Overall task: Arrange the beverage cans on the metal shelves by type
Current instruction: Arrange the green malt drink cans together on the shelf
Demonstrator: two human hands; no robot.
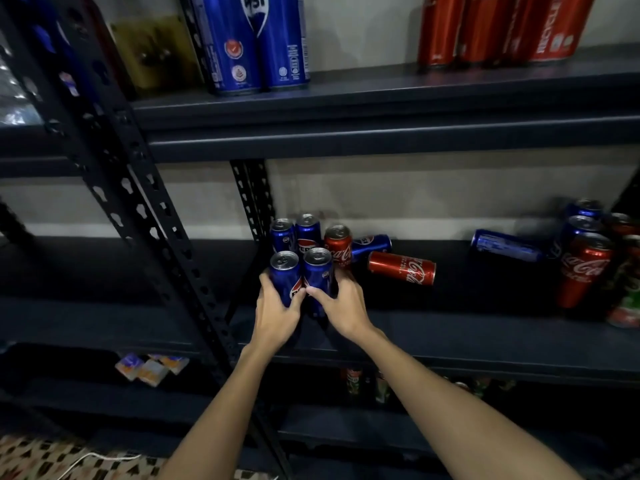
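Blue cans (300,275) — 2 upright, slim, hand-gripped.

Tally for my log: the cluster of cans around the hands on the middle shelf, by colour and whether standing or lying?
Blue cans standing: 4
Blue can lying: 1
Red can standing: 1
Red can lying: 1
Total: 7

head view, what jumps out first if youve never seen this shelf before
Two hands, the left hand and the right hand, each grip an upright blue can at the middle shelf's front left. Just right of them a red can lies on its side; more tall blue and red cans stand above.
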